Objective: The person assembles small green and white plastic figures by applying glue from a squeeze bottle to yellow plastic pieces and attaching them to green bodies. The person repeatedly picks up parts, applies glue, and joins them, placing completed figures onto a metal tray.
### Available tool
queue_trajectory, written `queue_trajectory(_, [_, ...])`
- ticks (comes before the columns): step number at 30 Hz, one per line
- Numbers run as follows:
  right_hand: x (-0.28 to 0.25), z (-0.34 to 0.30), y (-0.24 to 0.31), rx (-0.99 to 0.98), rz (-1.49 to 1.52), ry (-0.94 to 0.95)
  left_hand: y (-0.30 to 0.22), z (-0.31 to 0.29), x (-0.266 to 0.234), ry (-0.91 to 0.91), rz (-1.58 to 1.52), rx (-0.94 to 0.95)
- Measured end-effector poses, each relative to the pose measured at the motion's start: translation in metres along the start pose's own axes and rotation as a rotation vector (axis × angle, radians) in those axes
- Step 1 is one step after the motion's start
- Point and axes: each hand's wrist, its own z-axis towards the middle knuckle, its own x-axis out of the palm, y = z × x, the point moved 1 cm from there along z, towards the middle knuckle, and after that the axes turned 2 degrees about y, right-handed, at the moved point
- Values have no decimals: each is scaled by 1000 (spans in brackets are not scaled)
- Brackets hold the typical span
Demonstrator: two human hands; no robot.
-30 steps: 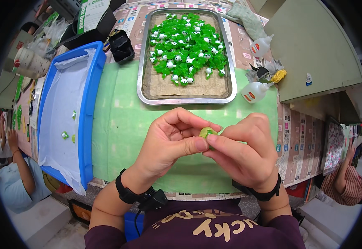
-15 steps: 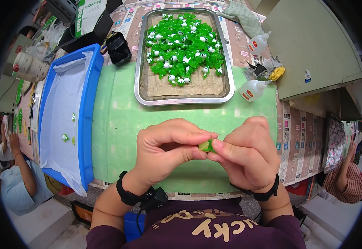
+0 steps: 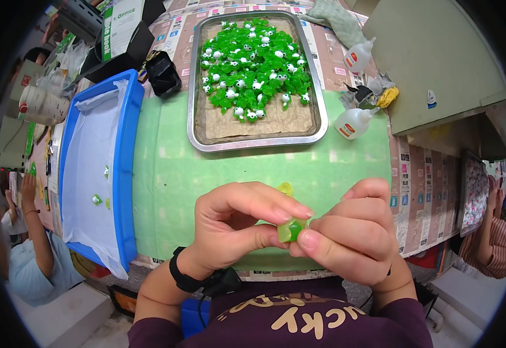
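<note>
Over pale-green cloth (image 3: 206, 168), the left hand (image 3: 238, 217) and right hand (image 3: 351, 235) pinch one small translucent green-yellow piece (image 3: 291, 231) between fingertips, seemingly unfinished; few small pieces (image 3: 96, 199) lie in the rectangular blue plastic tray (image 3: 125, 174), while many green-and-white figures (image 3: 259, 64) heap in the silver metal tray (image 3: 259, 143)

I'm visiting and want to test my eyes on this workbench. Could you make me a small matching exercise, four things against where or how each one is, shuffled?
Things
1. Green piece
2. Metal tray
3. Blue tray
4. Nearer squeeze bottle

Place or state
A. Lined with a white sheet, with a few small pieces inside
B. Whitish, to the right of the big heap
C. Held between the left hand and the right hand
D. Bearing a big heap of green and white pieces

Right pairs: 1-C, 2-D, 3-A, 4-B
</note>
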Motion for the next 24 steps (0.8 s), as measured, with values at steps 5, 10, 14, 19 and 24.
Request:
queue_trajectory(5, [5,-2,0,32,61,-56,-6,3,5,16,418,108])
queue_trajectory(10, [8,-4,1,20,142,-63,-11,3,7,56,649,277])
queue_trajectory(14, [10,-4,4,22,158,-66,-15,2,9,85,696,299])
queue_trajectory(19, [12,-4,4,31,144,-70,-13,1,8,70,602,325])
queue_trajectory(24, [6,-1,3,108,110,-20,-5,1,6,4,465,144])
